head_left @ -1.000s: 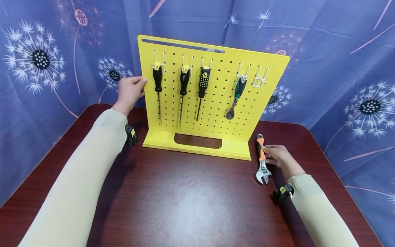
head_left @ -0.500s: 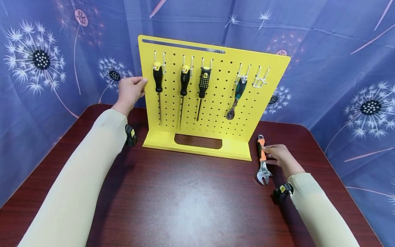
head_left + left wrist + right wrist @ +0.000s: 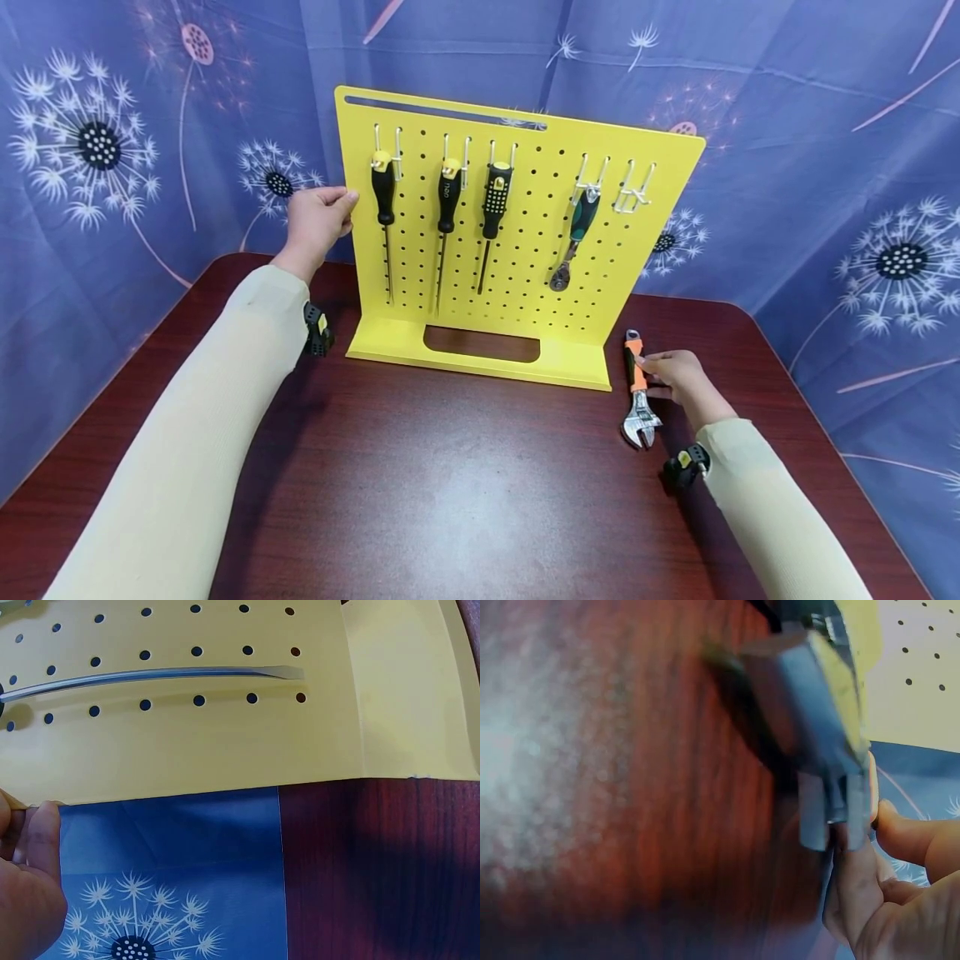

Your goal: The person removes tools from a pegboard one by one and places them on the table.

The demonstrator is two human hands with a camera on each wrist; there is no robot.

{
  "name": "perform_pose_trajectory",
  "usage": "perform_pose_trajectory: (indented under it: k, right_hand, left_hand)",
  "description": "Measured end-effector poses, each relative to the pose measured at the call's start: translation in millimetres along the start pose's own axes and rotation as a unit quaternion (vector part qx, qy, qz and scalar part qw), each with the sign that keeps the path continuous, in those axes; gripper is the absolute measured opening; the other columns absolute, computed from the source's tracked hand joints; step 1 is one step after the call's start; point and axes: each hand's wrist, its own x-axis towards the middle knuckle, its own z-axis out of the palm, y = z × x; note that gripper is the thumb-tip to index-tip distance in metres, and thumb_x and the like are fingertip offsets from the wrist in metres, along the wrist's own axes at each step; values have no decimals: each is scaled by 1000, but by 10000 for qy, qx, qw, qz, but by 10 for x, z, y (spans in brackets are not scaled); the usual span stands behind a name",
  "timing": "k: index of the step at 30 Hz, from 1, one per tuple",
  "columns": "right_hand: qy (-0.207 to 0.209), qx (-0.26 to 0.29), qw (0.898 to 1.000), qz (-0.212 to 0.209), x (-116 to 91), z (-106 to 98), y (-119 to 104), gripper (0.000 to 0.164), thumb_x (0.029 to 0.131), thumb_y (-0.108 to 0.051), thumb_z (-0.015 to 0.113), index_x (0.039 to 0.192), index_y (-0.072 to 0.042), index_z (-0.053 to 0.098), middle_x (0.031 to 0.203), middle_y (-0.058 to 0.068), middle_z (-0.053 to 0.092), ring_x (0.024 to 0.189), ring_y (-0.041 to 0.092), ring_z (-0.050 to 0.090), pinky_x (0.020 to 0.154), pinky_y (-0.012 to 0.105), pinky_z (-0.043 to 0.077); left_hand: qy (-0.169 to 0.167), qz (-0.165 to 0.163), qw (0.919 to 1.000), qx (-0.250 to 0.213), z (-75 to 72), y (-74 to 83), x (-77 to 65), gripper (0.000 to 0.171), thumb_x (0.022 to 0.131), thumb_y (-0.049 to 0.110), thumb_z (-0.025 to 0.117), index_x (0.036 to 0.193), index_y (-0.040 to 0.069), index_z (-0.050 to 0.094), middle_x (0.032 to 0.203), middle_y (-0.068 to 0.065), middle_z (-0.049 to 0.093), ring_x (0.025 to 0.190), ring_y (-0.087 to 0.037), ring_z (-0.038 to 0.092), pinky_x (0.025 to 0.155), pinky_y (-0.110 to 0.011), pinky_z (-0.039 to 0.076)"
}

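A yellow pegboard stand (image 3: 420, 275) stands upright on the table, and my left hand (image 3: 317, 223) pinches its left edge between thumb and fingers. The left wrist view shows that hand (image 3: 30, 877) at the board's edge, near a screwdriver shaft (image 3: 187, 673). To the right of the stand, my right hand (image 3: 678, 379) grips the orange and black handle of an adjustable wrench (image 3: 639, 412). Its jaw end points toward me. Up close in the right wrist view, the wrench head (image 3: 810, 705) looms blurred over the tabletop, with the fingers (image 3: 859, 889) around the handle.
Three black-and-yellow screwdrivers (image 3: 448, 196) hang on the board's hooks. A green-handled ratchet (image 3: 583, 218) hangs to their right, beside a bare white double hook (image 3: 632, 196). The dark red table (image 3: 450, 483) extends in front; a blue dandelion-print curtain (image 3: 225, 100) lies behind.
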Motion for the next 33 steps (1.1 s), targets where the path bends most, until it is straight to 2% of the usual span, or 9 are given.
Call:
perform_pose_trajectory:
  k: [9, 15, 21, 28, 33]
  right_hand:
    - [182, -354, 9987, -312, -15, 26, -35, 49, 104, -15, 57, 139, 18, 48, 98, 5, 57, 77, 9, 54, 71, 29, 62]
    - [349, -455, 9979, -294, -1, 36, -26, 40, 104, -11, 58, 131, 19, 55, 92, 6, 57, 74, 9, 56, 65, 28, 62]
    - [321, -382, 9983, -315, 19, 36, -7, 39, 104, -11, 57, 131, 18, 55, 87, 5, 55, 78, 11, 57, 66, 28, 62]
    - [245, -284, 9989, -274, -9, 32, 8, 46, 105, -14, 56, 137, 19, 49, 109, 15, 56, 100, 23, 61, 72, 31, 64]
    - [207, -247, 9990, -311, -26, 22, 21, 48, 105, -15, 57, 138, 19, 49, 112, 15, 57, 102, 24, 62, 73, 30, 64]
  left_hand:
    - [30, 60, 10000, 1, -3, 6, -6, 27, 103, 27, 62, 114, 3, 71, 65, 13, 51, 68, -3, 50, 65, -11, 49]
    - [33, 53, 10000, -64, -3, 3, -8, 25, 103, 25, 63, 113, 4, 72, 65, 13, 52, 67, -2, 51, 64, -11, 49]
    - [26, 30, 10000, -83, -4, 6, -11, 31, 103, 25, 62, 121, 1, 70, 65, 13, 53, 67, -2, 51, 65, -11, 50]
    - [11, -50, 10000, -55, -1, 14, -12, 36, 103, 25, 62, 128, 0, 68, 69, 13, 54, 69, -1, 51, 65, -11, 49]
    - [9, -6, 9999, -126, -2, 5, -11, 34, 103, 24, 62, 126, -1, 68, 66, 14, 53, 67, -2, 50, 64, -12, 49]
